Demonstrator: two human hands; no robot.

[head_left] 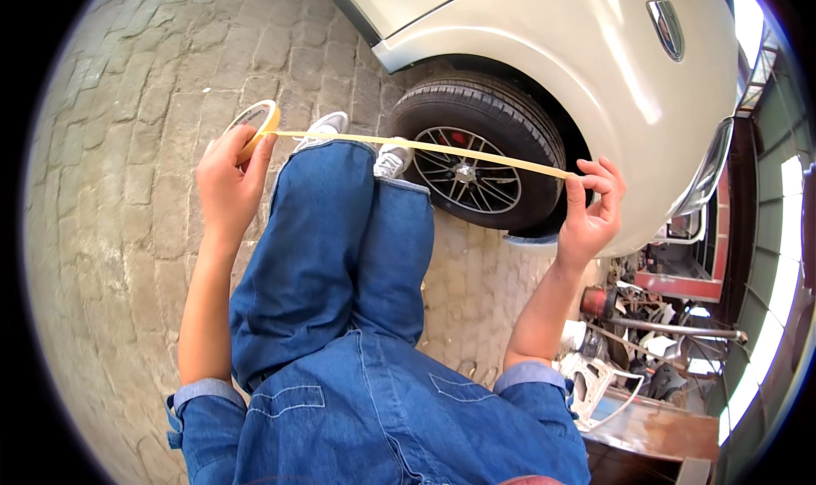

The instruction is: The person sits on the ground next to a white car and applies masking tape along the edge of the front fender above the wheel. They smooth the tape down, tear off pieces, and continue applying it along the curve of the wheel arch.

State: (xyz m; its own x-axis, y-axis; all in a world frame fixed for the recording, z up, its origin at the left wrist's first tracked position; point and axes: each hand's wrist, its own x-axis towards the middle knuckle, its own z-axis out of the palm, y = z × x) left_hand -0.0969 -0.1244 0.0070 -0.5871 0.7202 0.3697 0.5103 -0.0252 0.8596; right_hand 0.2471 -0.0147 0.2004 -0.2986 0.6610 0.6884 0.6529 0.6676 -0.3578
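One strip of yellow tape (450,150) stretches in front of the wheel (465,173), its roll (274,118) gripped by the left hand (229,166) left of the wheel, its end pinched by the right hand (592,209) just right of it; even tension should prevent twisting.

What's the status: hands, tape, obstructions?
Left hand gripping tape roll. Right hand pinching end of yellow strip. Strip taut, crossing wheel in view; no obstruction visible.

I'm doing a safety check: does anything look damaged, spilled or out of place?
Yes: the heap of parts at lower right looks untidy, its pieces jumbled around a long pipe. The tape strip runs taut between the left hand and right hand; the pale car shows no obvious damage.
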